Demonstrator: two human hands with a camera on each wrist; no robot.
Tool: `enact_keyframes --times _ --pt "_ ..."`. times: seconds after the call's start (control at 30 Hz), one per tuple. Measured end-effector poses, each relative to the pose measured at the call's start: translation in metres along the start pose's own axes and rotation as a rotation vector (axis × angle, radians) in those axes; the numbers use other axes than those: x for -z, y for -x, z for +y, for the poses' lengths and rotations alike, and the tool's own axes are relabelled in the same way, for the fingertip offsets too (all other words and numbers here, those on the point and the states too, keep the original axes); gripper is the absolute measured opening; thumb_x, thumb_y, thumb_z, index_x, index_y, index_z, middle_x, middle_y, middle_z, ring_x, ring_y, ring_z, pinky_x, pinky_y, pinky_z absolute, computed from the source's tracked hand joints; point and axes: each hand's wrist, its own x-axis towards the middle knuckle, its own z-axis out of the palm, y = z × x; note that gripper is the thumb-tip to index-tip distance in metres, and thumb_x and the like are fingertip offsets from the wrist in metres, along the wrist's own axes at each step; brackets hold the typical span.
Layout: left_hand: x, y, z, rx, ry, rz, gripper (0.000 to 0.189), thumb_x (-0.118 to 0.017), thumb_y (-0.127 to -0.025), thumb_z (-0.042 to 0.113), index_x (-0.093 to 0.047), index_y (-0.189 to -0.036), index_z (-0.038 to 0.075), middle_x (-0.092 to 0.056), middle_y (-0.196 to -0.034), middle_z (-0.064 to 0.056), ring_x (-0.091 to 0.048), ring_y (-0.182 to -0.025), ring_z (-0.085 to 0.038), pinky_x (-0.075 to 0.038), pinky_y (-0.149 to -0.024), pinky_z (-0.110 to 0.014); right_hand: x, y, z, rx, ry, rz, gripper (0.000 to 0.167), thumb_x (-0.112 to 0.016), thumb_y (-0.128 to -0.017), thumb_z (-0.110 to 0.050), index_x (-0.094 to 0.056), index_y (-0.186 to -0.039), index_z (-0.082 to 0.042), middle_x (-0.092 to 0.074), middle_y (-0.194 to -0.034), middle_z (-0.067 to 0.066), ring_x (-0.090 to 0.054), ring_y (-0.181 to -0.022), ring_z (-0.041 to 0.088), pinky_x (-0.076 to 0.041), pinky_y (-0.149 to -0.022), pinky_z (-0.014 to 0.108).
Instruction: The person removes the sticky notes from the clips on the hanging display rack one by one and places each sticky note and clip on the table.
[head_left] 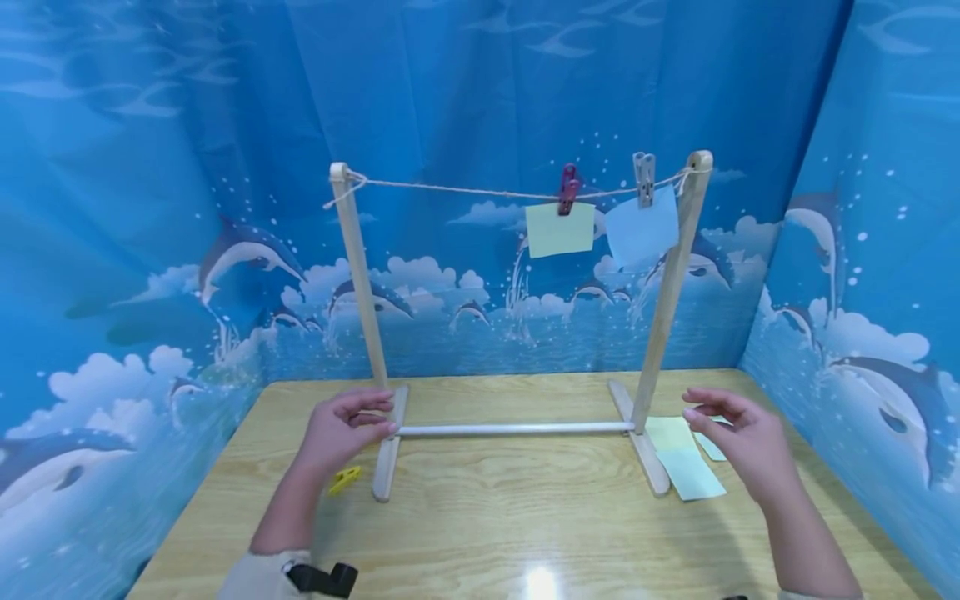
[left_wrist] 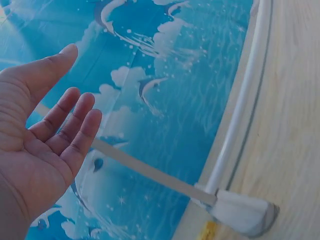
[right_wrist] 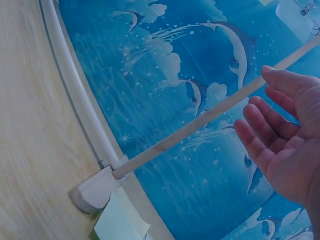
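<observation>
My left hand (head_left: 347, 425) is near the foot of the rack's left post, fingers loosely bent and nothing in them; its palm (left_wrist: 37, 155) shows bare in the left wrist view. On the other side, my right hand (head_left: 742, 437) hovers beside the right post and over the paper notes (head_left: 688, 473), also holding nothing. A string (head_left: 457, 191) runs between the two wooden posts. From it hang a yellow-green note (head_left: 546, 237) under a red clothespin (head_left: 568, 190) and a light blue note (head_left: 641, 229) under a grey clothespin (head_left: 644, 179).
A yellow clothespin (head_left: 345, 480) lies on the wooden table (head_left: 495, 525) left of the rack's left foot (head_left: 386, 469). A white bar (head_left: 517, 429) joins the two feet low down. Blue dolphin-print curtains (head_left: 465, 100) enclose the table at the back and sides.
</observation>
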Motion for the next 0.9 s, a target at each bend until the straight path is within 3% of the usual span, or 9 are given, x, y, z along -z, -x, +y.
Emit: enact_keyframes --times 0.4,0.67,0.9 --pt "-0.015 -0.013 0.021 -0.237 0.047 -0.050 0.039 -0.079 -0.082 0.011 -0.068 -0.120 0.007 -0.063 -0.116 -0.013 -0.065 -0.101 -0.024 -0.057 -0.084 -0.029 -0.009 -0.012 -0.020 0.019 0.049 0.003 0.042 -0.066 -0.095 -0.025 -0.061 -0.127 0.001 -0.062 -0.111 -0.010 -0.059 -0.093 0.005 -0.053 -0.077 0.013" --pt "-0.024 -0.022 0.037 -0.282 0.071 -0.061 0.036 -0.079 -0.082 0.008 -0.069 -0.117 0.007 -0.063 -0.116 -0.011 -0.065 -0.100 -0.024 -0.058 -0.081 -0.031 -0.016 -0.019 -0.033 0.085 0.030 -0.053 0.040 -0.067 -0.094 -0.022 -0.061 -0.127 -0.001 -0.062 -0.110 -0.007 -0.061 -0.096 0.005 -0.053 -0.079 0.014" --pt "-0.034 -0.031 0.057 -0.354 0.062 -0.095 0.036 -0.080 -0.081 0.009 -0.069 -0.116 0.010 -0.064 -0.116 -0.007 -0.065 -0.101 -0.021 -0.057 -0.083 -0.034 -0.027 -0.028 -0.046 0.156 -0.041 -0.090 0.038 -0.068 -0.093 -0.013 -0.059 -0.127 0.003 -0.062 -0.116 0.006 -0.060 -0.099 0.008 -0.053 -0.081 0.016"
